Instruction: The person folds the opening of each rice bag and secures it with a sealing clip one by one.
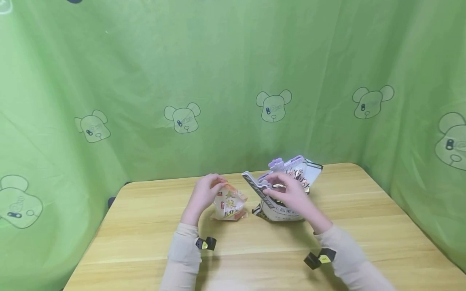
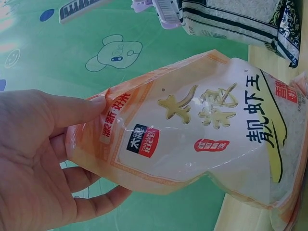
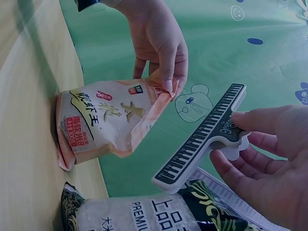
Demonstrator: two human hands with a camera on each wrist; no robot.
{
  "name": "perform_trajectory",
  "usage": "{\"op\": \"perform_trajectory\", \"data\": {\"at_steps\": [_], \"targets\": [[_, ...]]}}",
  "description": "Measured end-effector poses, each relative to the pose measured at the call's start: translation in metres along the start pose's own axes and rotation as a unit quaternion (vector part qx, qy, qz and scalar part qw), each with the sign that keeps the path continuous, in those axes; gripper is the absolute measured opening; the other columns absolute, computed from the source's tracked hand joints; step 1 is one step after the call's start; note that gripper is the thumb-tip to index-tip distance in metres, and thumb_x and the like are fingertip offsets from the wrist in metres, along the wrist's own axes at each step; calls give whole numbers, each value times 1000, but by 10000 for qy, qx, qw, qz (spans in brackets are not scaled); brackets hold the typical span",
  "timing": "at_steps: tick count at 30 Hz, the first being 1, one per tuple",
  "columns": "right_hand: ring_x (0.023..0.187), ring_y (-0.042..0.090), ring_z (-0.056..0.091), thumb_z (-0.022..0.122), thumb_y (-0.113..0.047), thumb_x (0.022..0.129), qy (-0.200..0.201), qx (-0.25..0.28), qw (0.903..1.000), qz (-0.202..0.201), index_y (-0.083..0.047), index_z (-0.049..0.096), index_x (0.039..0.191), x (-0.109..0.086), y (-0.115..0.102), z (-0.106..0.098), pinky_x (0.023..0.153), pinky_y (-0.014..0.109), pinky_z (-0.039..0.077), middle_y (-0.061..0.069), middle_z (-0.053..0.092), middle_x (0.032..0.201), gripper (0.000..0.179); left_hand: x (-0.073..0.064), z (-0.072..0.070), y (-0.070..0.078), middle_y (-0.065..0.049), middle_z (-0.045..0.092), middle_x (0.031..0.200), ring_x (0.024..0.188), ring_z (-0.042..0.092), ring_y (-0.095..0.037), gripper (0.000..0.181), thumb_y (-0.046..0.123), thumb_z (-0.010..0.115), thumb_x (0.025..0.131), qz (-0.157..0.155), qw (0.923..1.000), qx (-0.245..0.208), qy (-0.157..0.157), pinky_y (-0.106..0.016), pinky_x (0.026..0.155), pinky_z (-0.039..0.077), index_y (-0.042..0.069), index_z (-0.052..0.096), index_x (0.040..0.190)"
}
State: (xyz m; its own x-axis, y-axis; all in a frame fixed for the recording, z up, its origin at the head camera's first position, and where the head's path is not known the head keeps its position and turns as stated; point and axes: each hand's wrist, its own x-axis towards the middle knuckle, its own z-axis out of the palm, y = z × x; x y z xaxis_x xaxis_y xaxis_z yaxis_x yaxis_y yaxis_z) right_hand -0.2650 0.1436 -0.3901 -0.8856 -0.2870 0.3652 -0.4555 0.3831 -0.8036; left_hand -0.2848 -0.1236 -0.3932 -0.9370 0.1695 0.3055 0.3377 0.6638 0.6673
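Note:
My left hand [image 1: 206, 195] pinches the top edge of a small orange and white rice bag [image 2: 192, 120], which stands upright on the table. In my right hand [image 1: 289, 192] is a white bag clip [image 3: 202, 139] with a black piano-key strip along its face. Thumb and fingers hold the clip by its grip tabs, and its long bar slants to the left. Just under the clip stands a black and white rice bag [image 3: 139, 211]. The left hand and the small bag also show at the top of the right wrist view.
Behind the right hand stands another white rice bag [image 1: 313, 171] with dark stripes, a purple clip [image 1: 293, 162] across its top. The wooden table [image 1: 145, 242] meets a green curtain [image 1: 225, 81] with bear faces at its back and sides.

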Motion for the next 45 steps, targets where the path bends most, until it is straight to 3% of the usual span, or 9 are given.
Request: {"op": "perform_trajectory", "data": {"at_steps": [6, 13, 17, 27, 35, 45], "targets": [[92, 19, 55, 70, -26, 75, -100, -50, 9999, -96, -12, 58, 102, 5, 3, 8, 79, 24, 53, 4, 59, 100, 33, -1, 1, -1, 0, 65, 101, 98, 60, -18, 13, 25, 58, 86, -78, 9999, -58, -38, -38, 91, 47, 18, 64, 96], [85, 17, 57, 72, -23, 73, -138, -563, 9981, -186, -11, 59, 100, 10, 4, 17, 78, 35, 53, 4, 61, 95, 32, -1, 0, -1, 0, 65, 102, 98, 60, -18, 14, 25, 57, 87, -110, 9998, -133, -120, -38, 90, 48, 18, 63, 97], [79, 18, 57, 72, -23, 73, -164, -760, 9970, -59, -12, 60, 99, 11, 3, 22, 72, 34, 52, 3, 62, 93, 31, -1, 0, -2, -1, 65, 101, 98, 60, -19, 14, 23, 57, 87, -61, 9999, -84, -62, -38, 90, 47, 17, 64, 97], [82, 21, 57, 75, -21, 69, -41, -1194, 9924, -305, -11, 61, 92, 17, 7, 35, 71, 40, 51, 1, 62, 89, 28, 0, -2, -2, 1, 65, 98, 95, 60, -16, 12, 25, 58, 86, -36, 10000, -72, -17, -37, 88, 48, 18, 64, 94], [79, 14, 54, 78, -20, 65, 54, -1827, 9815, -563, -13, 62, 85, 17, 6, 46, 69, 28, 48, -2, 61, 83, 26, -1, -6, -3, 3, 65, 97, 94, 60, -15, 11, 25, 59, 85, 7, 9999, -80, -98, -35, 86, 49, 19, 64, 93], [77, 11, 51, 76, -21, 68, 55, -1831, 9817, -515, -16, 62, 84, 16, 9, 49, 68, 23, 45, -5, 59, 82, 22, 0, -16, -12, 1, 65, 99, 97, 59, -17, 11, 24, 61, 84, 148, 9998, 44, -142, -37, 90, 47, 19, 65, 93]]}}
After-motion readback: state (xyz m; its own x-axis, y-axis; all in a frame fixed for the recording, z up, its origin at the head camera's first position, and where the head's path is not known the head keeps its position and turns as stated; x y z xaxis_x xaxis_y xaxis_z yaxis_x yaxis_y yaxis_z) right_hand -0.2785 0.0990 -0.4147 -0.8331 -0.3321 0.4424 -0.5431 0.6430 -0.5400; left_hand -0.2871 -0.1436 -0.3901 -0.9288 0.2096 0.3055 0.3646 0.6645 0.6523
